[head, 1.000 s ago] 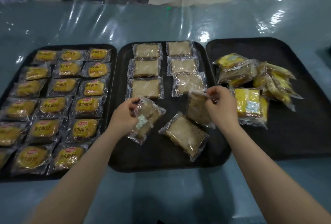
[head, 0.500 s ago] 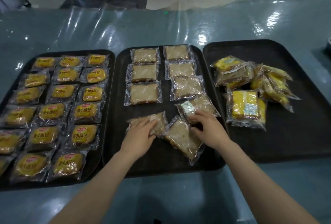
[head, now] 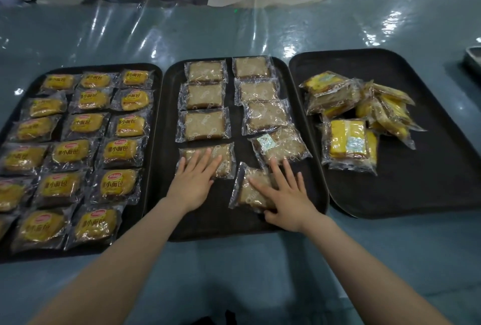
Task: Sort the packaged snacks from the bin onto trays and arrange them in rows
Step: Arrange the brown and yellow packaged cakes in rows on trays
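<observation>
Left black plastic tray: filled with clear-wrapped yellow bun packets, set in three neat columns. This part was judged done.

Middle black plastic tray: clear-wrapped brown cake-slice packets were laid in two columns, three squared up in each. Three more were unsettled near the front. The left hand was laid flat, fingers straight and spread, on the fourth left-column packet, which looked nearly aligned. The right hand was pressed flat, fingers spread, on a skewed packet; nothing was gripped by either hand. A further tilted packet was seen just beyond it.

Right black plastic tray: a loose heap of yellow cake packets mixed with brown ones, not arranged. Most remaining work was judged to lie there.

Grey bin corner at the worktop's far right edge; contents not visible.
</observation>
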The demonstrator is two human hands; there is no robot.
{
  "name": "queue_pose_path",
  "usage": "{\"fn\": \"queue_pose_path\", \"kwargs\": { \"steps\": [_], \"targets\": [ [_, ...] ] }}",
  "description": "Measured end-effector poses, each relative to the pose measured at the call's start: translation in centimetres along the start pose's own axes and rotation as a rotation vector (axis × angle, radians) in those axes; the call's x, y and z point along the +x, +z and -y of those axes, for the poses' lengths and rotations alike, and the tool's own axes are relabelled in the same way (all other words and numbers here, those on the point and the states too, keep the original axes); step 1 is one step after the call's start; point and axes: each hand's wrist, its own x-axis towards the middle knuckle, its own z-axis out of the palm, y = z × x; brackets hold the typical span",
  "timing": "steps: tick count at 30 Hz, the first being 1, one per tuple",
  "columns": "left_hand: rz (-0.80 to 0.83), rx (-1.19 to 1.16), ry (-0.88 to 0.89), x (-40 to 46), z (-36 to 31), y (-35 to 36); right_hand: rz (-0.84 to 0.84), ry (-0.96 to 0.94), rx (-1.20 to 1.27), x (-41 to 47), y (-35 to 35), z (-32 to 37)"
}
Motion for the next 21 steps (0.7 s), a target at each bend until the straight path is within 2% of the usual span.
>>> {"fn": "queue_pose_path", "kwargs": {
  "steps": [6,11,16,21],
  "targets": [
    [-0.059,0.049,-0.079,0.1,0.3,-0.6,0.07,0.06,0.071,-1.4,0.5,0.0],
    [-0.14,-0.072,-0.192,-2.5,0.1,0.4,0.079,0.061,0.059,-1.5,0.6,-0.1],
    [-0.062,-0.12,-0.277,-6.0,0.3,2.7,0.065,0.067,0.052,-1.6,0.7,0.1],
    [-0.028,-0.144,-0.225,-7.6,0.5,2.4,0.068,0.055,0.044,-1.5,1.1,1.9]
  ]
}}
